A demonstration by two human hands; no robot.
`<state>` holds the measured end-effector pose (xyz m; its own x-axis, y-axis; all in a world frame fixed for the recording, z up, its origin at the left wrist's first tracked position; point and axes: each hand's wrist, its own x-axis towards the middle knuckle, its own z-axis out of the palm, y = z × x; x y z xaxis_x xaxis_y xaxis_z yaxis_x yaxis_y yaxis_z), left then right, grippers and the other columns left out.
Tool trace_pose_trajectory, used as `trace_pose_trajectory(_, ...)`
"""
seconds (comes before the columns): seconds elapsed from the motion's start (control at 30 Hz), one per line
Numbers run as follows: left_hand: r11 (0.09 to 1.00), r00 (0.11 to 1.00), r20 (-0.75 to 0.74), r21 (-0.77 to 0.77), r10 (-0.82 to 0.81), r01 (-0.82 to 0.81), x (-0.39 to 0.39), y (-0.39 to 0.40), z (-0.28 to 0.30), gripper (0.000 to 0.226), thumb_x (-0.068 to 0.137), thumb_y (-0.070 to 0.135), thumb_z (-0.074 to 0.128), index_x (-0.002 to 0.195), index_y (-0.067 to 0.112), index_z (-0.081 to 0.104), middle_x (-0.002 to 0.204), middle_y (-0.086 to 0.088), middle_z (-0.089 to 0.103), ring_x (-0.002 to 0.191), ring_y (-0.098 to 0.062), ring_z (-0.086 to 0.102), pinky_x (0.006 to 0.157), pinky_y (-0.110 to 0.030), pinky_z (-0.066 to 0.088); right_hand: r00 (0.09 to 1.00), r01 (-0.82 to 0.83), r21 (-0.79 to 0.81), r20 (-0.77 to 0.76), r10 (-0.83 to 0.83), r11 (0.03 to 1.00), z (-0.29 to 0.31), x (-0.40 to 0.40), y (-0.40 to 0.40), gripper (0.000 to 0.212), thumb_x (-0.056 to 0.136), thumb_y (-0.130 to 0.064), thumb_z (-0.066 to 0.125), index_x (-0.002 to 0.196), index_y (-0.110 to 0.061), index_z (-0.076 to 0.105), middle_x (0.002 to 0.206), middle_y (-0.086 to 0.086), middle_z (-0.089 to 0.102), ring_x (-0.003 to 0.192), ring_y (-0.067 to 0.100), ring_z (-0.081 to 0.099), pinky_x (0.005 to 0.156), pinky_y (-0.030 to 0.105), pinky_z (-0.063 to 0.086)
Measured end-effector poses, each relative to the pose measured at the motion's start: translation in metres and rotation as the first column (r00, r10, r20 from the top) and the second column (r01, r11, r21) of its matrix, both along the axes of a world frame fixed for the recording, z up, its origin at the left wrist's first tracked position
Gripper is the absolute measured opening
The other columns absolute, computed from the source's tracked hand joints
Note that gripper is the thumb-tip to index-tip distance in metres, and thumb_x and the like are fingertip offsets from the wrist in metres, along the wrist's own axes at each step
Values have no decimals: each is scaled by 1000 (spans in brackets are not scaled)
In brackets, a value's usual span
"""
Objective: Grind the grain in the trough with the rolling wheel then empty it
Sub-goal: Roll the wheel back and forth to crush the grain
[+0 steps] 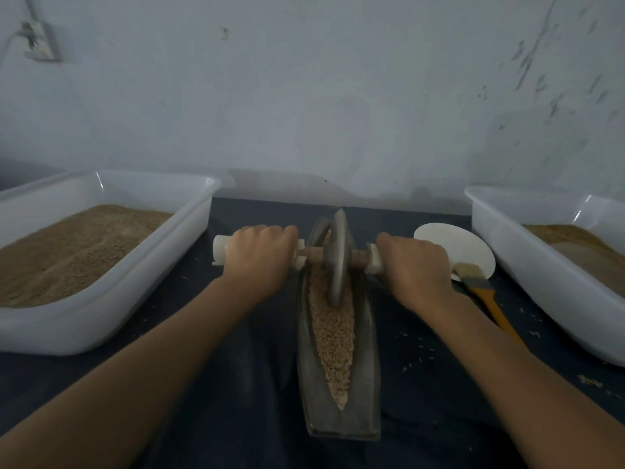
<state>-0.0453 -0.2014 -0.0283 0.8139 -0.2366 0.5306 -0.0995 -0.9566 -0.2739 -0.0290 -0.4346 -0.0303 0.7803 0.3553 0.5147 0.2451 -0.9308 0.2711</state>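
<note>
A long, dark metal trough (367,384) lies lengthwise in front of me on the dark cloth. Its groove holds coarse tan grain (333,333). A grey metal rolling wheel (337,257) stands upright in the far half of the groove, on a wooden axle with white handle sleeves. My left hand (258,257) grips the left handle, whose white end sticks out past my knuckles. My right hand (414,267) grips the right handle, hiding most of it.
A white tub (111,311) of tan grain stands at the left. Another white tub (541,282) with ground material stands at the right. A white dish (453,247) and a yellow-handled brush (487,299) lie between my right hand and that tub. The wall is close behind.
</note>
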Motion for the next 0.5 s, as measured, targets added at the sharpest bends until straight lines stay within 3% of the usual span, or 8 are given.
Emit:
trace_pose_trajectory(0.1, 999, 994, -112, -46, 15, -20, -38, 2, 2, 32, 81, 37, 63, 80, 31, 31, 79, 10, 55, 70, -16, 56, 59, -30, 30, 994, -55, -38, -93, 51, 998, 9, -41, -6, 24, 80, -25, 67, 92, -22, 47, 85, -1, 62, 73, 21, 60, 54, 31, 35)
trace_pose_trajectory(0.17, 994, 979, -204, -108, -7, -15, -69, 8, 3, 34, 79, 41, 61, 76, 35, 28, 70, 13, 44, 61, -9, 46, 58, -28, 32, 988, -144, -56, -60, 140, 988, 15, -76, -9, 32, 64, -16, 78, 82, -19, 52, 72, 0, 59, 60, 22, 58, 49, 30, 37)
trace_pose_trajectory(0.23, 991, 969, -247, -133, -24, -9, -96, 15, 5, 32, 76, 45, 60, 74, 37, 29, 66, 14, 42, 58, -2, 44, 55, -26, 36, 969, -225, -48, 89, 229, 973, 22, -102, -12, 43, 39, -6, 83, 67, -16, 52, 55, 2, 52, 43, 23, 49, 44, 26, 24)
trace_pose_trajectory(0.33, 995, 982, -178, -82, -69, 55, -108, 19, 10, 34, 68, 47, 63, 72, 37, 30, 59, 14, 41, 51, -3, 42, 47, -25, 27, 969, -231, -36, 82, 233, 972, 25, -110, -14, 50, 28, -9, 85, 61, -17, 48, 49, 0, 47, 37, 22, 44, 44, 23, 18)
trace_pose_trajectory(0.43, 1000, 984, -177, -4, -28, 27, -88, 12, 10, 38, 72, 47, 63, 75, 36, 27, 64, 14, 41, 56, -7, 43, 50, -28, 24, 979, -193, 10, -65, 193, 981, 12, -84, -15, 41, 53, -22, 84, 69, -20, 46, 55, -2, 52, 44, 22, 51, 41, 29, 35)
trace_pose_trajectory(0.5, 999, 993, -112, 18, -33, 35, -59, 5, 6, 37, 73, 42, 66, 77, 33, 30, 71, 12, 50, 62, -12, 52, 53, -28, 27, 982, -100, 14, -158, 101, 995, 6, -55, -12, 31, 76, -36, 68, 78, -26, 39, 66, -3, 55, 60, 23, 56, 53, 35, 44)
